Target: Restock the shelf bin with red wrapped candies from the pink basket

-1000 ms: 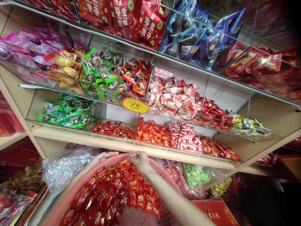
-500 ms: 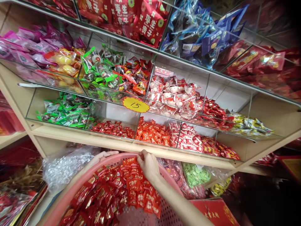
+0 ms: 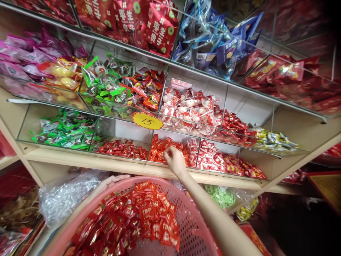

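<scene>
A pink perforated plastic basket is held low in front of me, with red wrapped candies on its left side and orange-red wrapped candies toward the middle. My left hand holds the basket from outside at its far left rim, fingers stretched along the edge. Beyond the basket, my right hand is at a shelf compartment of orange-red candies. Its fingers are curled closed, and what they hold, if anything, is hidden.
Clear dividers split the shelves into compartments of green candies, small red candies and pink-white candies. A yellow tag reads 15. The wooden shelf edge runs just beyond the basket. Below it lies a clear plastic bag.
My right hand has moved up and away from the candies in the basket to the shelf compartment. My left hand stays on the rim. The view has shifted slightly.
</scene>
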`<state>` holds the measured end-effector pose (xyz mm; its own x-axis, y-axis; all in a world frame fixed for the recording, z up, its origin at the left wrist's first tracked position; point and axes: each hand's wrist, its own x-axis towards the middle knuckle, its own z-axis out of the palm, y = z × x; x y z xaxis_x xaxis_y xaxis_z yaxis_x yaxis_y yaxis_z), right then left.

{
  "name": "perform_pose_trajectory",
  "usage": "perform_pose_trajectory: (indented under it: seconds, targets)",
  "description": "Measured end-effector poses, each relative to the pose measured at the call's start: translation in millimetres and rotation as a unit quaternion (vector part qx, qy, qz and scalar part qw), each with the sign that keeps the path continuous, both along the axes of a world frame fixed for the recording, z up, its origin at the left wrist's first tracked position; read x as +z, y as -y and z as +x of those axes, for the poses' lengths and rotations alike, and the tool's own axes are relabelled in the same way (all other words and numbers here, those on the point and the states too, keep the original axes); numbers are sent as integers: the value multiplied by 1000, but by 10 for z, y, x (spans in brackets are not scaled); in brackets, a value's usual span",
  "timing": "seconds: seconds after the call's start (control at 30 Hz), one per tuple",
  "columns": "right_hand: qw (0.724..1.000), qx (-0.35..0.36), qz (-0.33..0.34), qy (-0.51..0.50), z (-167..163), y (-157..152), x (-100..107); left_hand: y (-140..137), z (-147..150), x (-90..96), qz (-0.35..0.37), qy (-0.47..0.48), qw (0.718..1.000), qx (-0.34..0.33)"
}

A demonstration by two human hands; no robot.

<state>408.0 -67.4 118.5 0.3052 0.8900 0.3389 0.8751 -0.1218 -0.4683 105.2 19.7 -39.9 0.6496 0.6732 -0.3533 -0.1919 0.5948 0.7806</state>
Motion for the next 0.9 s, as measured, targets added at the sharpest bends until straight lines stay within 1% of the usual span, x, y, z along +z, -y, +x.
perform_pose_trajectory:
  seconds: [0.07, 0.17, 0.2, 0.27, 0.47, 0.6, 0.73, 0.8, 0.9]
  targets:
    - [998, -26, -58, -25, 70, -136, 84, -9, -19, 10, 0, 3, 1000, -12]
    - [982, -61, -169, -52, 37, -248, 128, -17, -35, 20, -4, 12, 1000, -17]
    - [977, -71, -193, -57, 9, -262, 128, -13, -36, 25, -4, 15, 1000, -16]
    - [971, -83, -213, -64, -39, -265, 120, 2, -34, 35, -1, 20, 1000, -10]
    - [966, -91, -220, -97, -62, -241, 112, 55, -25, 94, -13, 27, 1000, -5]
    - [971, -81, -194, -111, -49, -254, 104, 61, -7, 139, -23, 34, 999, -15]
    - [972, -71, -182, -129, -35, -273, 48, 59, 45, 148, -22, 25, 999, -11]
    - [974, -79, -157, -142, -27, -285, 7, 59, 63, 139, -18, 22, 1000, -7]
    - [975, -74, -80, -194, 6, -282, -20, 54, 47, 119, 2, 14, 1000, -7]
